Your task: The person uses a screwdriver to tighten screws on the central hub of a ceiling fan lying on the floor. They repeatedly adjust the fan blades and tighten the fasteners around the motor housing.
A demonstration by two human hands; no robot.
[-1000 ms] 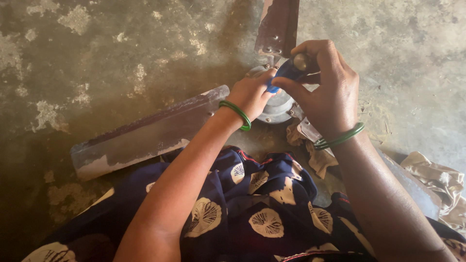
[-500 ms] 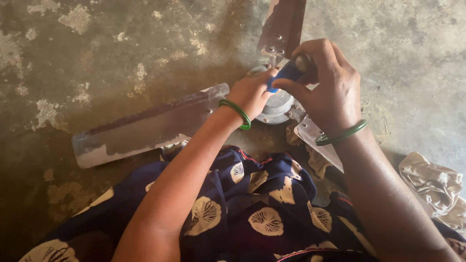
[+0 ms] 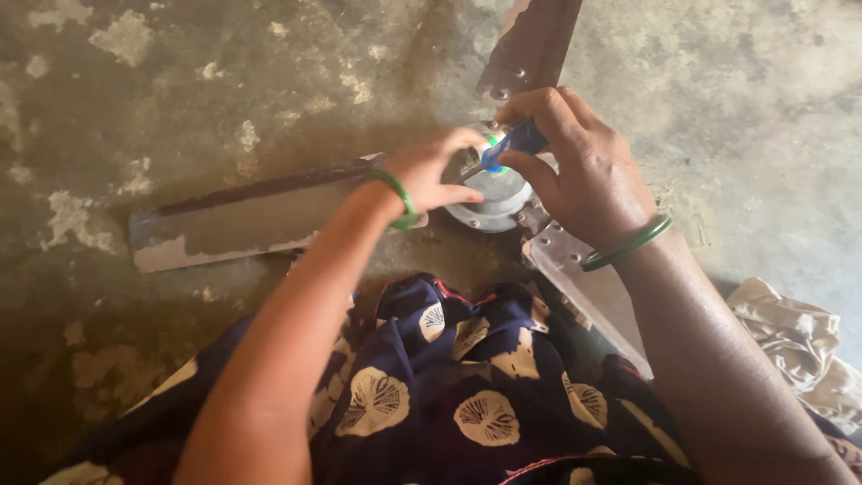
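right hand (image 3: 588, 180) gripping blue-handled tool (image 3: 514, 144), over fan hub (image 3: 492, 193)

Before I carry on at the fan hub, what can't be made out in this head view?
- Tip of the blue-handled tool: hidden behind the right hand.
- Fan hub: partly covered by the left hand.
- Upper fan blade: cut off by the top edge.
- Crumpled cloth: cut off by the right edge.

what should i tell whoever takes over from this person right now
Right hand: fingers closed on a blue-handled tool, tip at the fan hub.
Left hand: resting on the hub's near edge, holding nothing.
The ceiling fan lies on the concrete floor with three blades attached: left blade, top blade, right blade.
Done or left: cannot tell; the tool tip is hidden.
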